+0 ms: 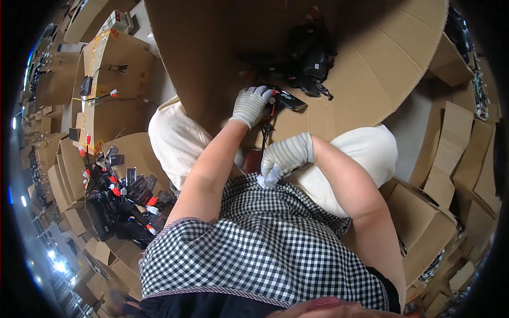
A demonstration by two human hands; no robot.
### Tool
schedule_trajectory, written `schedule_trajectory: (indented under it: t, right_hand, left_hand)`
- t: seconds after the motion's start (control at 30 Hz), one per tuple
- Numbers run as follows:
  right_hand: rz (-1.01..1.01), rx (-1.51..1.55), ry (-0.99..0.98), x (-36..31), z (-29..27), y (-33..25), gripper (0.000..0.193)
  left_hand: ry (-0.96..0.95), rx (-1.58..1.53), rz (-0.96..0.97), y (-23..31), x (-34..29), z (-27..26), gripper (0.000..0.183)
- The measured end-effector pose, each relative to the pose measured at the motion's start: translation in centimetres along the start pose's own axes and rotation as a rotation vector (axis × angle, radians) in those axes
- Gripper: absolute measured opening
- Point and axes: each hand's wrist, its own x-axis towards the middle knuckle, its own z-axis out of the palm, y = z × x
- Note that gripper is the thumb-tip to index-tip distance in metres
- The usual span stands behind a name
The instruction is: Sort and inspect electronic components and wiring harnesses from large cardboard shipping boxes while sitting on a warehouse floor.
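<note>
My left hand [250, 107], in a striped knit glove, is closed at the near end of a small black electronic device [289, 99] with a lit display. A red wire and dark cables [268, 130] hang from that end toward my lap. Lower and to the right, my right hand [287, 157], gloved alike, is closed around the cable close to my checked apron [254, 238]. A whitish piece [261, 180] shows at its fingertips; its kind is unclear. Both hands are at the opening of a large cardboard box [366, 90].
Black devices with cables [313, 61] lie inside the large box. At my left sits a heap of black devices with red and white plugs [127, 196]. A taped carton [119, 79] stands beyond it, with a cable on top. An open carton [424, 220] is at right.
</note>
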Motion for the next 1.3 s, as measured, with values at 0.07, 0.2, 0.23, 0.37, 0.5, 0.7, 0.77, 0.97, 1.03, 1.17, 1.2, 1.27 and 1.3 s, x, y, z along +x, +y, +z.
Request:
schedule_trajectory:
  t: [0.07, 0.2, 0.23, 0.37, 0.5, 0.7, 0.77, 0.97, 1.03, 1.17, 1.2, 1.27, 1.3]
  right_hand:
    - [-0.058, -0.032, 0.002, 0.3, -0.2, 0.5, 0.015]
    - [0.116, -0.005, -0.027, 0.7, 0.0, 1.3, 0.016]
    - [0.098, 0.038, -0.027, 0.7, 0.2, 1.9, 0.017]
    - [0.044, 0.086, -0.005, 1.1, 0.4, 3.4, 0.021]
    - [0.065, -0.002, -0.059, 1.1, -0.6, 2.2, 0.026]
    - [0.095, 0.064, -0.017, 0.1, -0.7, 1.8, 0.029]
    - [0.067, 0.092, -0.003, -0.5, -0.9, 1.4, 0.029]
    - [-0.108, -0.033, 0.129, -2.0, -0.9, -0.5, 0.029]
    - [-0.029, 0.006, 0.193, -2.4, -1.0, -1.4, 0.028]
    - [-0.083, 0.050, 0.274, -3.1, -1.0, -1.8, 0.027]
    - [-0.126, 0.062, 0.295, -3.2, -0.9, -1.8, 0.028]
    - [-0.043, -0.032, 0.346, -3.0, -0.9, -0.9, 0.029]
    - [0.034, -0.128, 0.403, -2.8, -1.0, -0.5, 0.030]
  left_hand:
    - [0.092, 0.071, 0.017, -0.4, 0.6, 1.8, 0.043]
    - [-0.035, 0.018, -0.066, -0.1, 2.0, 2.9, 0.037]
    - [-0.047, 0.009, -0.072, 0.0, 2.3, 3.0, 0.035]
    - [-0.009, 0.013, -0.065, -0.1, 3.1, 3.4, 0.029]
    - [-0.073, -0.169, -0.223, -1.4, 2.9, 3.8, 0.029]
    - [0.260, -0.527, 0.027, -1.1, -0.4, -3.3, 0.027]
    - [0.201, -0.631, 0.178, -0.1, -2.4, -5.1, 0.028]
    - [-0.190, -1.241, 0.048, 3.7, -11.5, -7.4, 0.045]
    - [-0.200, -1.532, -0.214, 5.1, -14.0, -7.6, 0.046]
    - [-0.163, -1.646, -0.326, 6.9, -13.7, -9.0, 0.029]
    - [-0.137, -1.664, -0.351, 7.1, -13.5, -9.2, 0.030]
    - [-0.021, -1.423, -0.294, 6.5, -13.7, -8.1, 0.031]
    - [0.070, -1.427, -0.302, 6.6, -13.6, -7.5, 0.032]
